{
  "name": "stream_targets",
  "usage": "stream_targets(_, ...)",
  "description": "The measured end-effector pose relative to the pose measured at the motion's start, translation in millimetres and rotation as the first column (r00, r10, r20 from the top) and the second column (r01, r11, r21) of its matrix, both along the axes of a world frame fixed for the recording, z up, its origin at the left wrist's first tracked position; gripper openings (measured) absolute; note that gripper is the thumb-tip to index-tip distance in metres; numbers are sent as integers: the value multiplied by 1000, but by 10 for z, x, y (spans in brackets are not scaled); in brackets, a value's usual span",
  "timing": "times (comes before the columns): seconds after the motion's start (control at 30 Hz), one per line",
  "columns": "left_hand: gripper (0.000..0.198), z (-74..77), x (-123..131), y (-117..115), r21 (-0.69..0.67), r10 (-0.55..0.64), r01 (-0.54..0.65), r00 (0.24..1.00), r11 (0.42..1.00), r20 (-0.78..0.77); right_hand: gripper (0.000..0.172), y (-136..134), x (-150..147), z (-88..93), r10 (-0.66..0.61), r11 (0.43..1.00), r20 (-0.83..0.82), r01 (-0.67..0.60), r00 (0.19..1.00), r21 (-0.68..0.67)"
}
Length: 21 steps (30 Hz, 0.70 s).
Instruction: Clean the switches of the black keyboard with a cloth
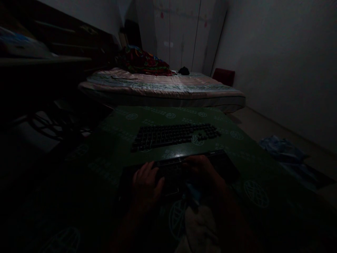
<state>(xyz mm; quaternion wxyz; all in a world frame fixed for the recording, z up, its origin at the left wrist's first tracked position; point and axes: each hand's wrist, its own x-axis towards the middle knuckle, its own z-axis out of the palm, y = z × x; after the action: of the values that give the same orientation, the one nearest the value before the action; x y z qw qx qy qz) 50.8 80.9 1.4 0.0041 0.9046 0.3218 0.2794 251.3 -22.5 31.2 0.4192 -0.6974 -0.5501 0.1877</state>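
The room is very dark. My left hand [146, 186] rests on the left part of a flat black device [223, 163], maybe a keyboard frame or laptop base, on a green printed cloth [118, 123]; its fingers curl over the device's top edge. My right hand [201, 168] lies on the device's middle, fingers bent and pressed down on it. A sheet of black keys [175, 135] lies just beyond the device. A pale cloth [200, 225] and a small blue item [192, 191] sit near my wrists.
A bed [163, 88] with a striped cover and a heap of colourful clothes [144, 61] stands behind the table. A white wardrobe [181, 35] is at the back, a dark shelf [52, 42] at left, a blue bag [281, 149] on the floor at right.
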Motion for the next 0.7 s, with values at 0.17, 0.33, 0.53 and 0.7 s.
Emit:
stream_targets(0.17,27,5,-2,-15,-13,-1,1,1000,1000,9,20,-150,181,-12,-96,995,-153,101,984,25)
stream_targets(0.33,25,11,11,-38,-28,21,-20,1000,999,16,17,-190,190,80,-153,986,-145,162,977,47)
stream_targets(0.53,27,34,12,-45,-45,12,-13,1000,999,-14,19,-7,-81,19,14,998,-102,-8,995,62)
stream_targets(0.7,27,44,13,-58,-72,15,-16,1000,997,-11,17,9,-41,-29,-3,1000,-30,3,1000,14)
